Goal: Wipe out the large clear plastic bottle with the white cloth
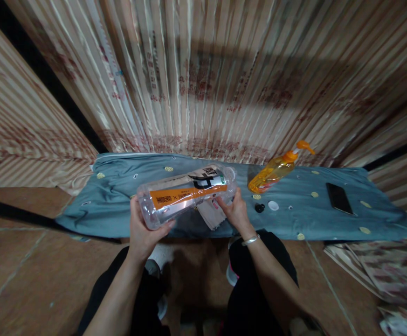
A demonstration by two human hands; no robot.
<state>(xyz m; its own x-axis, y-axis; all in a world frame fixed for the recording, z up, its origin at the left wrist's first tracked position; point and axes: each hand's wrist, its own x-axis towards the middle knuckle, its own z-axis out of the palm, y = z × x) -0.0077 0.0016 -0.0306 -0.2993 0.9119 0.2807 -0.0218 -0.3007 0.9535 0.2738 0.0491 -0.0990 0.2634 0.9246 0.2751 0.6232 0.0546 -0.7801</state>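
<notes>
A large clear plastic bottle [185,193] with an orange, white and black label lies on its side between my two hands, its neck toward the right. My left hand [147,231] is closed around its base end. Near the neck, my right hand [236,212] grips the other end, with a bracelet on the wrist. No cap shows on the neck. Partly hidden below the bottle, a pale folded cloth or packet [212,215] lies on the blue cloth; I cannot tell which it is.
An orange pump bottle [273,171] with yellow liquid stands right of my hands. Before it lie a small black piece [259,207] and a white cap [273,205]. A phone [339,198] rests farther right on the blue cloth-covered surface [315,224]. Striped curtains [206,70] hang behind.
</notes>
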